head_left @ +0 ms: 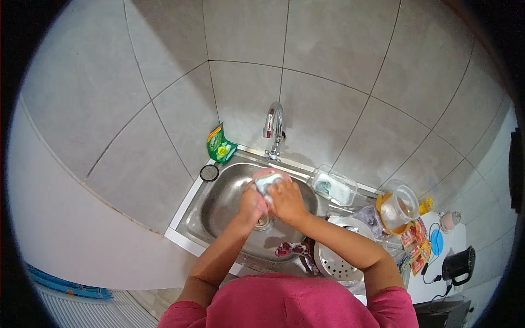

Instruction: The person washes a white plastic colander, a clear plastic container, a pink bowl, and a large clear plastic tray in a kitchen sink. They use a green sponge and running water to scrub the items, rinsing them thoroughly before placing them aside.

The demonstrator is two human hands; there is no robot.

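Both my hands are over a stainless steel sink, below a chrome faucet. My left hand grips a pink item, perhaps a dish or container, from its left side. My right hand presses a pale, soapy sponge or cloth against it. White foam shows between the fingers. The pink item's lower part is hidden by my hands. The sink drain shows just below them.
A green detergent pouch and a round black-rimmed strainer sit at the sink's left. To the right are a clear tray with suds, a white colander, a patterned cloth, a clear plastic tub, packets and a black kettle.
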